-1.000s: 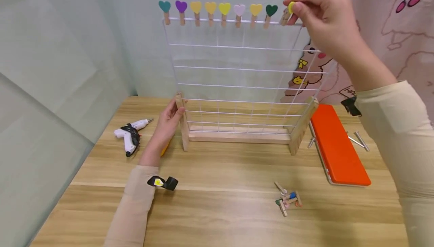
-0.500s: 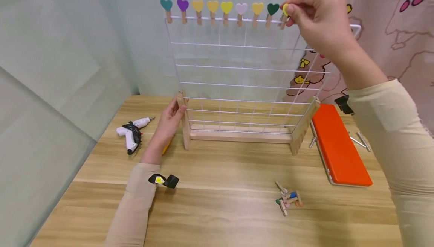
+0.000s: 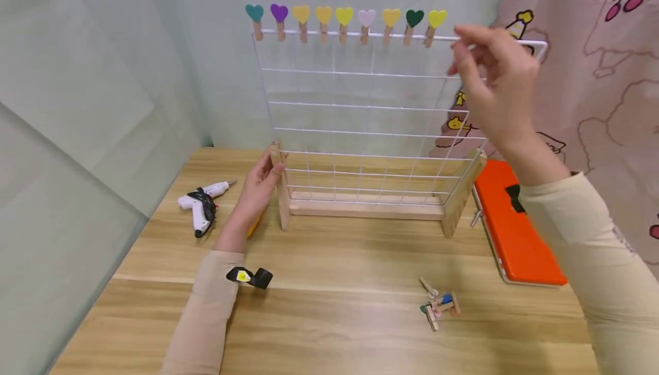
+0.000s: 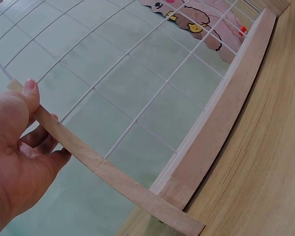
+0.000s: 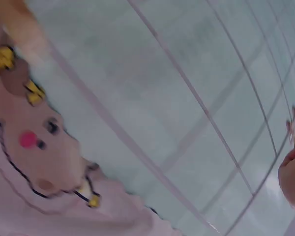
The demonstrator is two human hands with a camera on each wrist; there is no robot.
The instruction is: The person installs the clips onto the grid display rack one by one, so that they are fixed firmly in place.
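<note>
My left hand point(image 3: 257, 186) grips the left wooden upright point(image 3: 284, 206) of a stand that holds a white wire grid point(image 3: 447, 38). In the left wrist view, the thumb and fingers lie around that upright point(image 4: 105, 169). A row of small wooden clothespins with coloured hearts is clipped along the grid's top wire. The rightmost one is a yellow-heart clothespin point(image 3: 437, 19). My right hand point(image 3: 499, 83) is just right of it, fingers loosely bent and holding nothing. The right wrist view is blurred and shows only part of the hand point(image 5: 294, 179).
Several loose clothespins point(image 3: 431, 319) lie in a small pile on the wooden table point(image 3: 329, 318). An orange-red case point(image 3: 520, 243) is at the right, with a metal bolt point(image 3: 476, 218) beside it. A white glue gun point(image 3: 198, 215) with a black cord lies at the left.
The right hand has set the yellow-heart clothespin on the top wire beside the dark green one, let it go and moved right and down. The left hand has kept its hold.
</note>
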